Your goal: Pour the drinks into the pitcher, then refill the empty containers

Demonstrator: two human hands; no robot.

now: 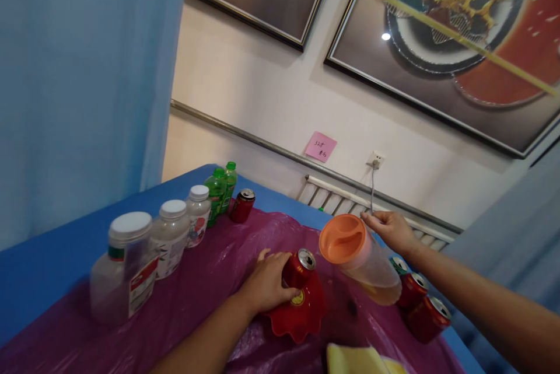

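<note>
My left hand [268, 283] is wrapped round a red drink can [294, 271], which leans slightly to the right with its silver top facing up. Under it lies a red dish with a scalloped rim [300, 327]; whether the can's base touches it cannot be made out. My right hand [391, 233] grips a clear plastic pitcher [371, 275] with an orange lid [343, 238]. The pitcher is tilted, its lid end towards the can, and some yellowish liquid shows low in its body. No stream of liquid is visible between them.
Clear jars with white lids [170, 237], green bottles [216, 196] and a dark red can [242, 206] line the left side. Several cans [426, 315] stand right of the pitcher. A yellow cloth [354, 359] lies in front on the purple plastic sheet [231, 257].
</note>
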